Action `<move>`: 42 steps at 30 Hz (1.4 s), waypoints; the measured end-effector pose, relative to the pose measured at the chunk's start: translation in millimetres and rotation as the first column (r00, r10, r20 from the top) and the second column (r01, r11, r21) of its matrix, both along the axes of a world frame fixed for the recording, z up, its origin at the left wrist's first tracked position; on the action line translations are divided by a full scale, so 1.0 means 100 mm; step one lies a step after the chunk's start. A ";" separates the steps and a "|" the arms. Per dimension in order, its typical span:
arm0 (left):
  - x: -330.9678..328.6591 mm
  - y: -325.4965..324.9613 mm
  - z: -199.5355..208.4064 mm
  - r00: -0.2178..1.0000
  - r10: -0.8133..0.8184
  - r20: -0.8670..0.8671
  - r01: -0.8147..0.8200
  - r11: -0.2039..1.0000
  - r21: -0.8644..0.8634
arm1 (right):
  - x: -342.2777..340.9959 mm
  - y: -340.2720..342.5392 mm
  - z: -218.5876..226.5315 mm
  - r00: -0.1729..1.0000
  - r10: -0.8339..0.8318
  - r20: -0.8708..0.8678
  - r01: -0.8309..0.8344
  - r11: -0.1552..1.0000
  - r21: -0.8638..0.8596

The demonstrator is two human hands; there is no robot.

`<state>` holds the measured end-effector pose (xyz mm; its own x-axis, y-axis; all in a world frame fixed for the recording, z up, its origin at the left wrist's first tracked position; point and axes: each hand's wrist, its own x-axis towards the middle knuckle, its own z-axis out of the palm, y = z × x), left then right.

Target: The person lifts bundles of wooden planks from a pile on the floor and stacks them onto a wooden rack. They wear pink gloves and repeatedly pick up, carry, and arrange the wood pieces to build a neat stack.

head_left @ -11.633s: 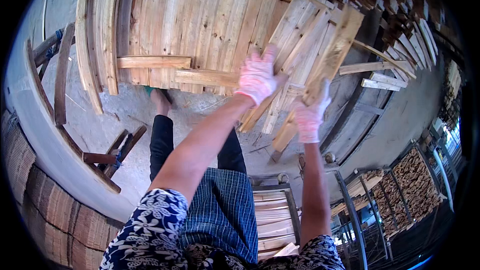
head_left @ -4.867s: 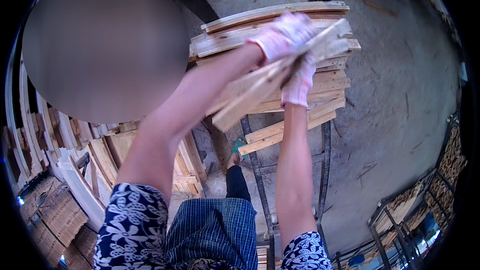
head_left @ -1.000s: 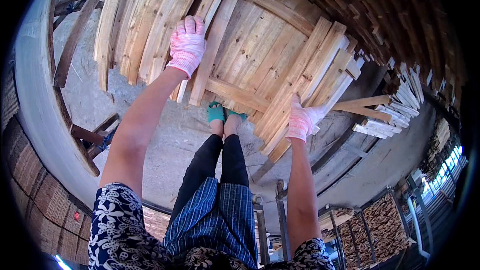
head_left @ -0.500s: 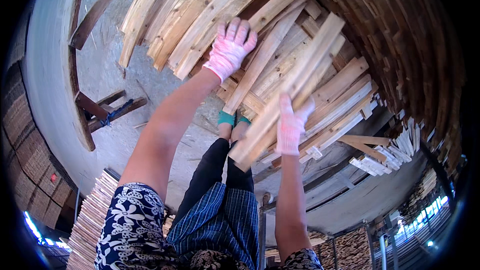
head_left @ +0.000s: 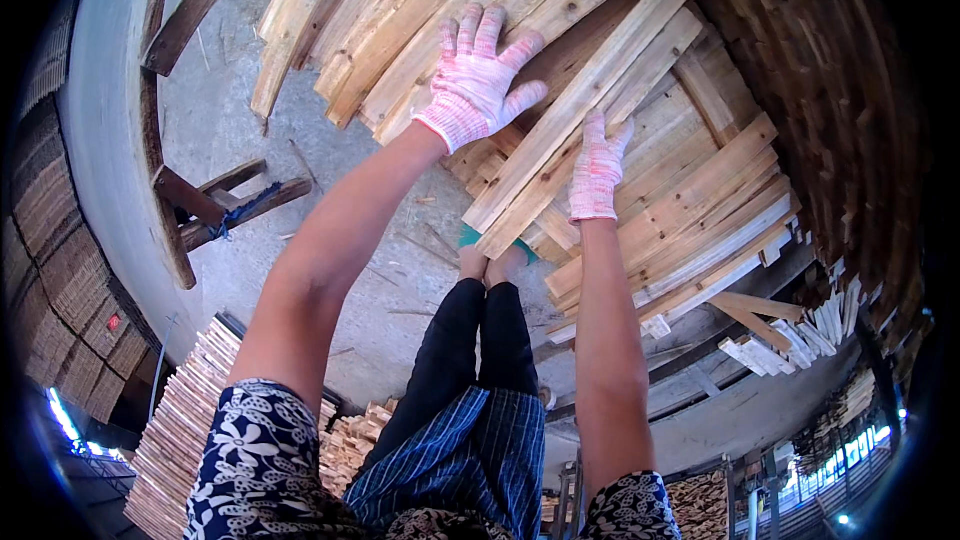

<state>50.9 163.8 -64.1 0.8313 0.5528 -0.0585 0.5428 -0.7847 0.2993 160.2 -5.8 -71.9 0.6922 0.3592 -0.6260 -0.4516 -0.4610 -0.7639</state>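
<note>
- Wooden slats [head_left: 600, 110], pale and rough-sawn, lie in a loose heap ahead of me and above my feet, and both my gloved hands are on them.
- My left hand [head_left: 478, 80], in a pink-and-white knitted glove, lies flat and spread wide on the upper left part of the heap; the palm presses on the boards and the fingers close on nothing.
- My right hand [head_left: 597, 170], in the same kind of glove, rests on a long slat that runs diagonally from near my feet up toward the top right. The fingers point up along the wood, and I cannot tell whether the thumb hooks under the edge.
- The two hands are near each other, with a couple of the diagonal slats between them.
- My bare feet in teal sandals [head_left: 495, 250] stand on the concrete floor [head_left: 400, 280], just at the lower edge of the heap, and some slat ends overlap them.
- More slats fan out to the right, and a dark stacked wall of timber [head_left: 850, 120] curves behind them.
- A small bundle of short whitish pieces [head_left: 790, 345] lies at the far right, apart from the main heap.
- Left of me, a dark wooden frame [head_left: 215, 205] sits on the floor.
- Neat stacks of thin strips [head_left: 185, 430] stand low on the left, beside my sleeve.
</note>
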 end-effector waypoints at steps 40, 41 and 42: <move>0.94 -2.36 0.11 0.987 0.027 -0.161 -0.157 0.440 -0.884 | 0.29 -2.22 0.79 0.933 0.034 0.357 0.211 0.752 -0.624; 0.94 -2.31 0.22 0.967 0.041 -0.251 -0.243 0.439 -0.865 | 0.28 -2.23 0.84 0.940 -0.020 0.342 0.223 0.794 -0.566; 0.91 -2.23 0.28 0.975 0.086 -0.207 -0.223 0.476 -0.851 | 0.29 -2.22 0.87 0.944 -0.074 0.322 0.235 0.834 -0.499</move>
